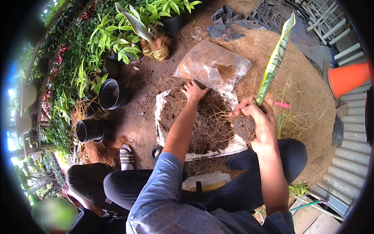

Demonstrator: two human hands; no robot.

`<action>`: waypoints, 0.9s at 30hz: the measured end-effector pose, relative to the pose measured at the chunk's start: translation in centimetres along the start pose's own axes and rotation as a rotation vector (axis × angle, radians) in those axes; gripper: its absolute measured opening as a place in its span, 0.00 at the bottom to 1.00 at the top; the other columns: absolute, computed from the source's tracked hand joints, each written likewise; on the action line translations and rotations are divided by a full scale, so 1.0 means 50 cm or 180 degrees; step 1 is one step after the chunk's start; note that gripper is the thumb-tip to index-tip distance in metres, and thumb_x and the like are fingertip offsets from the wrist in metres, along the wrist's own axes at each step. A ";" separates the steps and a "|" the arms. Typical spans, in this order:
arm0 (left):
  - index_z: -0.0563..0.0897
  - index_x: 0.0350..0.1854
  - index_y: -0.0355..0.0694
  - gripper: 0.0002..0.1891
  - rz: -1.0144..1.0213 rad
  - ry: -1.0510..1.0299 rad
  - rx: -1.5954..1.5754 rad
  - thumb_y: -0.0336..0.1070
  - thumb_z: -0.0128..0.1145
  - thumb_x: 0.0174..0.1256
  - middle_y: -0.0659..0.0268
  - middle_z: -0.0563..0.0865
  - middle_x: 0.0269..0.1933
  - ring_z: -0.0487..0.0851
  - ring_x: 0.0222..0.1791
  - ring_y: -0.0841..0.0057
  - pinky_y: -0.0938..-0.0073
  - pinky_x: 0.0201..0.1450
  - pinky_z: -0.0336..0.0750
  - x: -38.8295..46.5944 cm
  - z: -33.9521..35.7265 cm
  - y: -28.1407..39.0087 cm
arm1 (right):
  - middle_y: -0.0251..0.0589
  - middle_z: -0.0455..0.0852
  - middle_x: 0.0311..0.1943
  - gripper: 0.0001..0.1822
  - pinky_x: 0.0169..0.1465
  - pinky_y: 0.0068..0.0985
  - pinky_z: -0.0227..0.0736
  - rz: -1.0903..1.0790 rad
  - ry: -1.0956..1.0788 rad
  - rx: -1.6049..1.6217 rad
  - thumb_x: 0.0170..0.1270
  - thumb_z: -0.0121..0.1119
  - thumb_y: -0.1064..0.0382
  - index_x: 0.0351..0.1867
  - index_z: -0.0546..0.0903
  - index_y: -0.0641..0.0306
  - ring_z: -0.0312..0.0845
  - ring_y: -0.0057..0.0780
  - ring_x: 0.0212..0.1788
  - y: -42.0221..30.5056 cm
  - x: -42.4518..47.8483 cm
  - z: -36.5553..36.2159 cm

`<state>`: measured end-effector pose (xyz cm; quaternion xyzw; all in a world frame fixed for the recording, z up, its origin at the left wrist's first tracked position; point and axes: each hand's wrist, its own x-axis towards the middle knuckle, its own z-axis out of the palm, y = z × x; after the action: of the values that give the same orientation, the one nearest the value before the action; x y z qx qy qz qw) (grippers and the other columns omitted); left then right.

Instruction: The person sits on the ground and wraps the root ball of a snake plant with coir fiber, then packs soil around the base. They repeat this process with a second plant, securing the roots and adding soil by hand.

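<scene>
My right hand (263,125) grips a snake plant (273,63) by its base, the variegated leaf pointing up. Its dark root ball (244,127), with stringy roots, hangs at the palm side of that hand. My left hand (194,90) has its fingers spread on the far part of a heap of dark soil and fibre (201,125), and the fingertips partly reach into it. The heap lies on a white sheet or opened sack (159,117). Just beyond my left hand is a clear plastic bag (201,60) of brown fibre.
Black plastic pots (109,94) and leafy potted plants (112,35) stand at the left. A snake plant with a tied fibre-wrapped base (159,49) stands beyond them. A seated person (87,181) is at lower left. An orange cone-like object (347,80) and corrugated sheeting (353,140) are at right.
</scene>
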<state>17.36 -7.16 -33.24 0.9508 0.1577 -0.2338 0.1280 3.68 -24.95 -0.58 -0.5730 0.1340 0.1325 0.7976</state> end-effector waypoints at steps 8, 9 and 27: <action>0.66 0.63 0.35 0.41 0.0430 0.0790 0.0324 0.63 0.61 0.58 0.50 0.74 0.57 0.70 0.61 0.57 0.51 0.60 0.63 -0.016 0.053 0.016 | 0.39 0.83 0.30 0.04 0.50 0.27 0.68 -0.0087 -0.0171 0.0244 0.62 0.56 0.69 0.33 0.80 0.67 0.80 0.27 0.37 -0.005 0.000 0.007; 0.67 0.63 0.35 0.41 0.0493 0.0808 0.0306 0.63 0.61 0.58 0.51 0.74 0.57 0.70 0.61 0.57 0.51 0.60 0.63 -0.015 0.051 0.011 | 0.39 0.83 0.30 0.04 0.50 0.27 0.68 -0.0112 -0.0152 0.0284 0.62 0.56 0.69 0.33 0.80 0.67 0.79 0.27 0.37 -0.006 -0.001 0.008; 0.74 0.56 0.29 0.23 0.1496 0.0695 -0.1730 0.35 0.60 0.60 0.46 0.82 0.50 0.79 0.52 0.50 0.59 0.56 0.75 -0.163 -0.028 -0.165 | 0.38 0.83 0.32 0.04 0.36 0.23 0.76 0.0012 -0.0281 0.0706 0.62 0.56 0.66 0.35 0.80 0.63 0.79 0.24 0.35 0.008 0.008 -0.003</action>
<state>8.12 -1.11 -29.50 0.9117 0.0042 -0.0449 0.4083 3.91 -24.96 -1.13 -0.4747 0.1137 0.1435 0.8609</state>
